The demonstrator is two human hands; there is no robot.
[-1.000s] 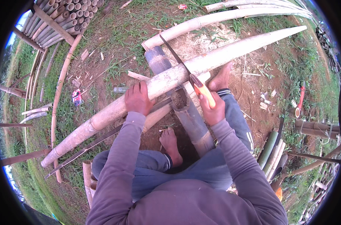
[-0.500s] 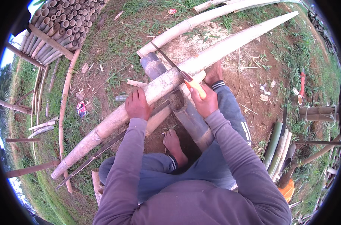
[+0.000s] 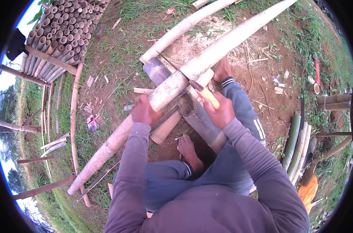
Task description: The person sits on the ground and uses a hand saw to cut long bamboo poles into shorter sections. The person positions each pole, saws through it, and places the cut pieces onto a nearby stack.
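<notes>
Blade point(image 3: 176, 69) now lies lower along the pale bamboo pole point(image 3: 172, 87) vs 1 s ago, centre frame. Right hand point(image 3: 220, 110) wrapped on knife handle point(image 3: 208, 95); left hand point(image 3: 144, 112) clamps pole. Shaving stroke likely ongoing.

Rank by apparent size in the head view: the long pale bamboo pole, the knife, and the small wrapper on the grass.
1. long pale bamboo pole, spanning most of the picture
2. knife, blade plus handle
3. wrapper, clearly smallest

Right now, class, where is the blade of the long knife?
In the head view, the knife blade lies across the long pale bamboo pole at centre, up-left of the right hand gripping its handle.
</notes>
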